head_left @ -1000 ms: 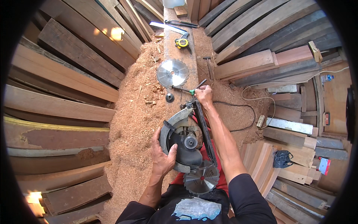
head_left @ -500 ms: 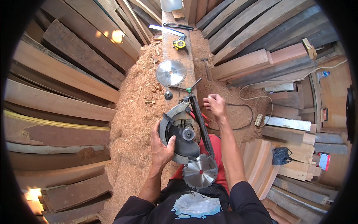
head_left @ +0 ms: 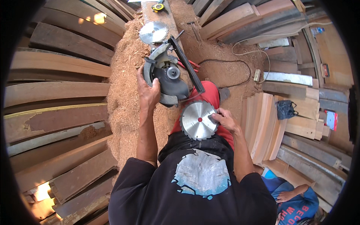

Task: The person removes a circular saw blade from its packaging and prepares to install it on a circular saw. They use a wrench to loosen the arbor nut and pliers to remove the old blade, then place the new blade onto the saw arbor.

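My left hand [head_left: 150, 90] grips the grey and black guard of a circular saw [head_left: 168, 84], which rests tilted at the near end of the wooden bench, its bare round arbor [head_left: 173, 72] facing up. The black base plate [head_left: 189, 67] of the saw slants along its right side. Over my lap, a toothed circular saw blade [head_left: 194, 125] with a red centre lies face up. My right hand [head_left: 227, 120] pinches its right edge, thumb on the face and fingers underneath. Another blade [head_left: 153, 32] lies flat on the bench beyond the saw.
A yellow tape measure [head_left: 158, 7] sits farther along the narrow bench [head_left: 165, 17]. Sawdust [head_left: 125, 86] covers the floor, with a hammer [head_left: 194, 30] and a dark cable [head_left: 249, 69] on it. Stacked boards line both sides. Another person [head_left: 296, 198] is at the lower right.
My right hand has come down from beside the saw and taken hold of the blade on my lap. My left hand still holds the saw. The view has tilted toward my body.
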{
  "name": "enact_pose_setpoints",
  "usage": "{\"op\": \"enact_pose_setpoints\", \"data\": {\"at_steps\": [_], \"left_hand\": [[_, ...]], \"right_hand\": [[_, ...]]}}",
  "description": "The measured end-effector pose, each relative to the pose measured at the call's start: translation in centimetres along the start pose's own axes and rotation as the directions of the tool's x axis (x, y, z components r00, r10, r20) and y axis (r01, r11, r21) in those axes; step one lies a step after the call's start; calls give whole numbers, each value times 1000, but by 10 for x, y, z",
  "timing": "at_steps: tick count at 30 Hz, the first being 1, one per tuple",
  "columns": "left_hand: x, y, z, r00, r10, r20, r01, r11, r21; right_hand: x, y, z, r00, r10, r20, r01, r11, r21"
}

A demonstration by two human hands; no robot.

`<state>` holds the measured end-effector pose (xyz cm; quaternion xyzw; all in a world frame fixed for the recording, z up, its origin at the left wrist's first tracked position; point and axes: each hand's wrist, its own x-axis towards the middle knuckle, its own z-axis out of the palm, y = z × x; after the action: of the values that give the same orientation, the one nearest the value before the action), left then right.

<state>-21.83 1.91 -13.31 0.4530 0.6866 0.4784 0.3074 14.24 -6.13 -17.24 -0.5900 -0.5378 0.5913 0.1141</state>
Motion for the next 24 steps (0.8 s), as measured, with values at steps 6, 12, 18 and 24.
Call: {"op": "enact_pose_setpoints", "data": {"at_steps": [6,12,18,24], "left_hand": [[7,-16,1,998,59,-2,-59,998,-10],[5,-10,-1,1000,24,-10,-23,994,106],[4,-8,-5,999,51,-4,-50,997,64],[7,-13,2,994,110,0,-109,986,129]], "right_hand": [[-5,15,18,1000,-6,6,2,826,563],[-22,30,3,987,-155,-40,141,720,680],[-47,11,-41,965,-178,-194,263,703,661],[-33,-22,-93,879,-142,-455,455,532,714]]}}
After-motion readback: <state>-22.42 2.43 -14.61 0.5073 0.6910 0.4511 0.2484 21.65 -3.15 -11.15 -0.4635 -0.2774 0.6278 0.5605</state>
